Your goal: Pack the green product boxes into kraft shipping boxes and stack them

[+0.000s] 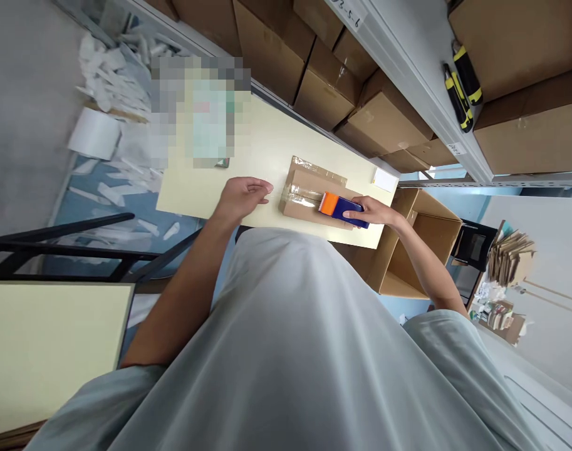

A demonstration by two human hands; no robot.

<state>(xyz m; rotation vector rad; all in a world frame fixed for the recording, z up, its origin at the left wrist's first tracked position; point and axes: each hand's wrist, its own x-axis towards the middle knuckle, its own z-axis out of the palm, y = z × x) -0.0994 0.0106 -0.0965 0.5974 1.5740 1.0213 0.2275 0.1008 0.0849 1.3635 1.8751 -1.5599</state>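
On the pale yellow table lies a flat brown cardboard box with clear tape across its left part and along its far edge. My right hand is closed around the dark blue body of a tape dispenser. Its orange, toothed end points left and rests on or just above the box; which one I cannot tell. To the left of the box, my left hand hovers with loosely bent fingers, apart from the carton. Nothing shows between its fingers.
Cardboard boxes line the shelf behind the table. Two yellow-black cutters lie on the upper shelf. An open carton stands at the right. Left are a white roll and scattered white scraps. A white card lies on the tabletop.
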